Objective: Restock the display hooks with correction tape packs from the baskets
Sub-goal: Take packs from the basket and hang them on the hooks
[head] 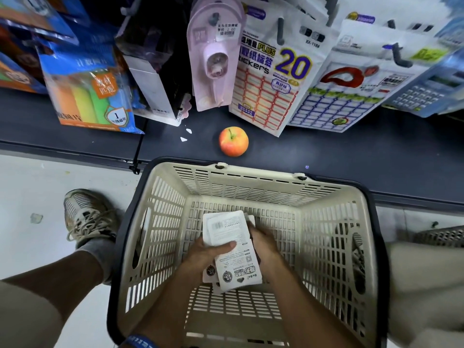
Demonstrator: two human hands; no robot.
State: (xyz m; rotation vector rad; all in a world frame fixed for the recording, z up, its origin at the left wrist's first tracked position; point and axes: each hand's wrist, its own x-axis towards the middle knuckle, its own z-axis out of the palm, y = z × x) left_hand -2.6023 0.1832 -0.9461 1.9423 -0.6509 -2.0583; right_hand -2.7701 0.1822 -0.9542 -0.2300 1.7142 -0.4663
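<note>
Both my hands are down inside a cream plastic basket (251,177) that stands on the floor in front of me. Together they hold a stack of white correction tape packs (227,232), backs up. My left hand (206,254) grips the stack from the left with its thumb across the top pack. My right hand (263,243) grips it from the right, fingers partly hidden under the cards. Above, a pink correction tape pack (214,59) hangs on a display hook (214,17).
A red and yellow apple (233,141) lies on the dark base shelf (351,151). Sticker packs (266,79), a calculator (426,94) and sticky notes (88,96) hang around the pink pack. My shoe (85,217) is left of the basket; a second basket (439,236) is at right.
</note>
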